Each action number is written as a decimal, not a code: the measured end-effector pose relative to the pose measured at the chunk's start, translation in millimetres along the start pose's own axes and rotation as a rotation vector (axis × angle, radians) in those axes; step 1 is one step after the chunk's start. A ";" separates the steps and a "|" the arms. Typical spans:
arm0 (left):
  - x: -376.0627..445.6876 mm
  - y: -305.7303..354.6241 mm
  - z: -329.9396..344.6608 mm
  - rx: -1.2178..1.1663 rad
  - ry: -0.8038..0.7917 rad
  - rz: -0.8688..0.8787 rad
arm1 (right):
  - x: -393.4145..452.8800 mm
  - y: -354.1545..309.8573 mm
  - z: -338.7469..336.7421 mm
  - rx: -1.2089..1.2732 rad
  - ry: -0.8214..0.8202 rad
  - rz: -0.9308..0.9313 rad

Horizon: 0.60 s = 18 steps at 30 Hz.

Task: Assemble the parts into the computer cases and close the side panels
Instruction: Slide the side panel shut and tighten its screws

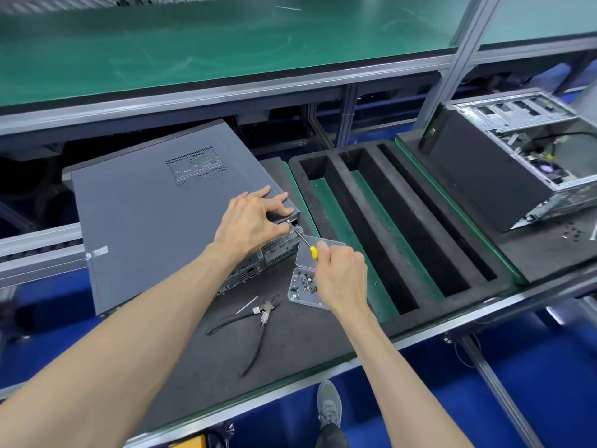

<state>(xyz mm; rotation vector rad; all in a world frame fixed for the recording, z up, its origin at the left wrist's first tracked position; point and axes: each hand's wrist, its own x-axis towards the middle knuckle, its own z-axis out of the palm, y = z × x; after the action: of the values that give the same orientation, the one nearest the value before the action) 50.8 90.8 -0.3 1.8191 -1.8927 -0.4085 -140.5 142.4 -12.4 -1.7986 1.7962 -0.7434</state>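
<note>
While a grey computer case [155, 215] lies on its side on the dark foam work mat [290, 344], side panel closed and facing up, a person works at its rear right corner. Their left hand [255, 221] rests on that corner, fingers spread over the panel's edge and thumb curled down beside a screw [288, 221] at the case's rear face. Their right hand [339, 273], just right of the case, pinches the yellow handle of a small screwdriver [302, 237], whose metal shaft slants up to meet the screw. Under that hand, beside the case's port panel, sits a clear plastic box [303, 287] holding small dark screws, its open lid [318, 253] touching it. Black-handled cutting pliers [258, 318] lie on the mat just in front of the case. To the right of the case is a black foam tray [381, 227] with long slots, and beyond it a second computer case [517, 156], open, with its metal frame and cables showing.
</note>
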 end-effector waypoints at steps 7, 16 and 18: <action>-1.2 0.3 0.2 0.000 0.007 0.015 | -13.7 1.2 -0.6 -0.123 0.140 -0.358; -0.9 0.2 -0.1 0.004 0.011 0.000 | -5.9 -1.3 4.0 -0.019 -0.024 -0.035; -1.2 0.3 0.3 0.001 0.008 -0.002 | -4.8 -1.8 0.2 0.022 -0.021 -0.047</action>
<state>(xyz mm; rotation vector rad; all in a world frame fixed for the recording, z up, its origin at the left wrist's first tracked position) 50.4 92.0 -0.6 1.8211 -1.8867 -0.4005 -138.9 147.3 -11.5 -1.8333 1.7315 -0.7558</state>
